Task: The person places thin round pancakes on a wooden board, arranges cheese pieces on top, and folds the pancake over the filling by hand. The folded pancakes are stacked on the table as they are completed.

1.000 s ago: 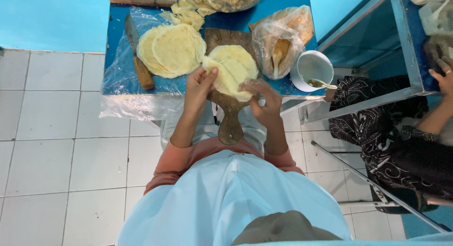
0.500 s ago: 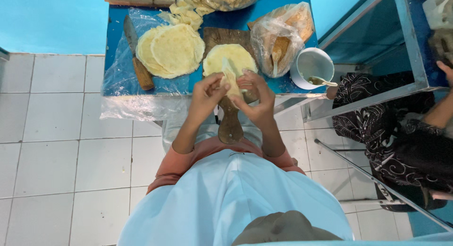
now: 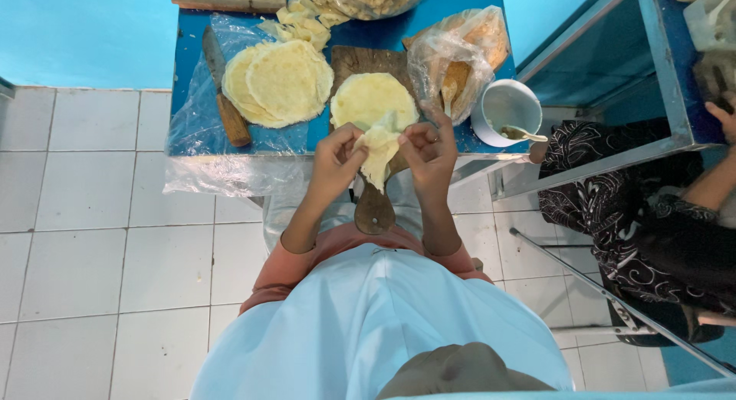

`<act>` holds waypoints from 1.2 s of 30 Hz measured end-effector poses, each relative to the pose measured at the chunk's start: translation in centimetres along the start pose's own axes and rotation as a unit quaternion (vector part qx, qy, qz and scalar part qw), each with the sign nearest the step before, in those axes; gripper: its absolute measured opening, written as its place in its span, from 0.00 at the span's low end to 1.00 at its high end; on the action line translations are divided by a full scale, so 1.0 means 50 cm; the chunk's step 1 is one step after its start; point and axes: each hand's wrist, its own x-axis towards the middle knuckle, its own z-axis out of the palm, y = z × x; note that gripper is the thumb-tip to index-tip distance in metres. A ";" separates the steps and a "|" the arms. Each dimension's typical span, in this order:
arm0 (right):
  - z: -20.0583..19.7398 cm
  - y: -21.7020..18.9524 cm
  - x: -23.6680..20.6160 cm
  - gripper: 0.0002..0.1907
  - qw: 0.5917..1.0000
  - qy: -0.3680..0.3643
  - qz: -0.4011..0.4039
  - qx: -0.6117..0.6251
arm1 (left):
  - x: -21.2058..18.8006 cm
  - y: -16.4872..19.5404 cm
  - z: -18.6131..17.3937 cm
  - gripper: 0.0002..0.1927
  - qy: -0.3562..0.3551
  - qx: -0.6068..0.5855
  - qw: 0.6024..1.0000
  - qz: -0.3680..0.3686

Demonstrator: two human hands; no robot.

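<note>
Both my hands hold one pale folded piece of dough [image 3: 380,151] above the near end of a wooden paddle board [image 3: 373,208]. My left hand [image 3: 335,162] pinches its left side and my right hand [image 3: 429,156] pinches its right side. A round flat dough sheet [image 3: 369,99] lies on the board just beyond my fingers. A stack of round dough sheets [image 3: 281,82] rests on clear plastic to the left.
A knife [image 3: 224,89] with a wooden handle lies left of the stack. A plastic bag [image 3: 458,47] and a white bowl with a spoon [image 3: 506,110] stand at the right of the blue table [image 3: 190,128]. Another person in patterned dark clothing [image 3: 636,216] sits at the right.
My hands have come together and lifted the dough piece off the board toward me, folding it between my fingers. The round sheet stays on the board.
</note>
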 end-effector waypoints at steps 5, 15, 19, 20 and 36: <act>0.013 0.017 -0.014 0.31 0.997 -0.059 -0.030 0.039 | -0.002 -0.031 0.002 0.11 -0.033 -0.123 0.990 -0.061; 0.011 -0.001 0.012 0.29 0.994 -0.013 0.033 0.103 | -0.005 -0.054 -0.004 0.09 0.088 -0.094 0.991 0.037; 0.017 -0.020 -0.005 0.39 0.994 -0.079 0.051 0.057 | -0.020 -0.027 0.028 0.15 0.059 0.012 0.996 0.065; 0.016 -0.019 -0.008 0.44 0.993 -0.109 0.034 0.025 | -0.022 -0.020 0.032 0.17 0.047 0.028 0.994 0.091; 0.002 0.032 -0.027 0.25 0.998 -0.005 -0.041 -0.045 | -0.008 0.031 0.001 0.16 -0.003 0.190 0.981 0.048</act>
